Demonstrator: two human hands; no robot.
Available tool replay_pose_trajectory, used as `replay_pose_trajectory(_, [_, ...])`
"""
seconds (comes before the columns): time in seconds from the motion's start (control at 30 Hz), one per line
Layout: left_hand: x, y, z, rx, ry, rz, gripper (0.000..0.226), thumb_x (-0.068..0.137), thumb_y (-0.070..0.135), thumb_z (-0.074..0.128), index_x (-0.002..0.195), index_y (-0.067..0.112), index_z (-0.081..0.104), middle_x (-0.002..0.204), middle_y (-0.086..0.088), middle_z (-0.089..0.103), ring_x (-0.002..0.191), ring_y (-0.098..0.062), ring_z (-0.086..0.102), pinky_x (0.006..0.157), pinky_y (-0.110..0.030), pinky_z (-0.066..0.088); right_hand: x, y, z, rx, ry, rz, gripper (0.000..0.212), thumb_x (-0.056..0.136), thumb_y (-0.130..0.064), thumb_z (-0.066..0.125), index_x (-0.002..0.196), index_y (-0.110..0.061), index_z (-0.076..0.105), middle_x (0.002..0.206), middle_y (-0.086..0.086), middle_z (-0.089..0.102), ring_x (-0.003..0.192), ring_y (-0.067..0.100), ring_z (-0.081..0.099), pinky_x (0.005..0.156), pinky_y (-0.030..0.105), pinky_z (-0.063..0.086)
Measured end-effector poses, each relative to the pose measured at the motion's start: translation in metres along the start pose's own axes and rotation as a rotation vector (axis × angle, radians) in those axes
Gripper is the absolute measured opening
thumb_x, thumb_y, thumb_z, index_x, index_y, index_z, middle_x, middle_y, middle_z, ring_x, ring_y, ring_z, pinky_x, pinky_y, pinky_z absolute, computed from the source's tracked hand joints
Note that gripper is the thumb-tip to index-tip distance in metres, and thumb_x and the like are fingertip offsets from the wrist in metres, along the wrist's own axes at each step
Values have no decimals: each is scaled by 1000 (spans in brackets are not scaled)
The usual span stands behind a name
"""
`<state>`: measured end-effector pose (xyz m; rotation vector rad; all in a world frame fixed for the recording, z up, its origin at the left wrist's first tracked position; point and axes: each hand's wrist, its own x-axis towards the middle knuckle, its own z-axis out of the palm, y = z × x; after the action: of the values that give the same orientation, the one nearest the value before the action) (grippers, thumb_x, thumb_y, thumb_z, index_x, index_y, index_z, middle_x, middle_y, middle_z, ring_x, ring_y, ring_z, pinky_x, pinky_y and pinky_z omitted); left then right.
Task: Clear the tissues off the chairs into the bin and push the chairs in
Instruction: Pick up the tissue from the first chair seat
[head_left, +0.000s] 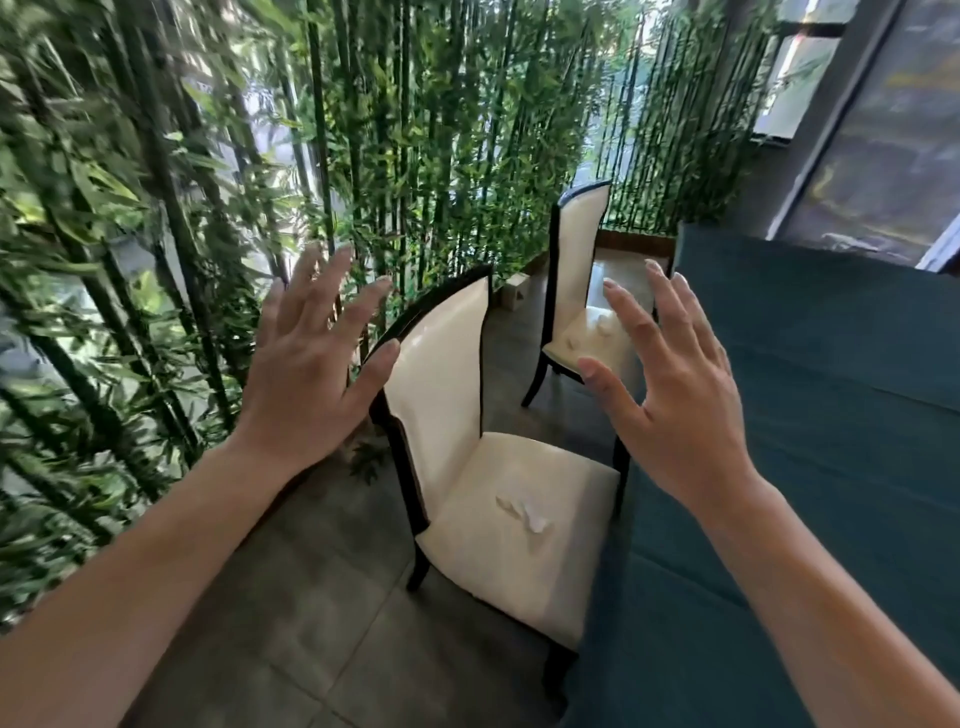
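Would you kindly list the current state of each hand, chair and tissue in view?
left hand: open, empty, raised
right hand: open, empty, raised
near chair: pulled out from the table
near tissue: crumpled on its seat
far chair: pulled out
far tissues: on its seat

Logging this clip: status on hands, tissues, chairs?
Left hand and right hand open, empty. Tissue on near chair; more tissues on far chair. No bin visible.

Right hand (680, 384) hides part of the far chair (582, 249) seat, whose tissues (602, 325) are too small to count; tablecloth (805, 415) conceals the near chair's (457, 384) right legs.
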<state>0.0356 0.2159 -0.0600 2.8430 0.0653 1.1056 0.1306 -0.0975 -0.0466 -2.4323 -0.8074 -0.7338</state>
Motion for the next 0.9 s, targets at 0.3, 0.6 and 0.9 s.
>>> replay_pose_trajectory(0.3, [51, -21, 59, -58, -25, 113, 62, 105, 55, 35, 155, 21, 44, 172, -6, 16, 160, -28, 4, 127, -56, 13, 41, 20, 57, -52, -18, 55, 65, 100, -67, 36, 158, -39, 29, 171, -6, 15, 159, 15, 5, 126, 45, 18])
replay_pose_trajectory(0.6, [110, -44, 153, -211, -46, 226, 59, 105, 51, 40, 155, 19, 44, 170, -9, 22, 159, -33, 11, 122, -63, 23, 61, 18, 105, -239, -56, 269, 72, 98, -71, 35, 161, -42, 15, 172, -3, 5, 159, 20, -2, 127, 48, 13])
replay_pose_trajectory(0.9, [129, -25, 258, -358, -203, 264, 61, 104, 55, 38, 159, 30, 31, 171, 0, 16, 160, -27, 5, 124, -59, 20, 46, 67, 130, -361, -125, 490, 75, 98, -74, 31, 162, -39, 15, 172, -2, 3, 159, 22, -3, 127, 51, 16])
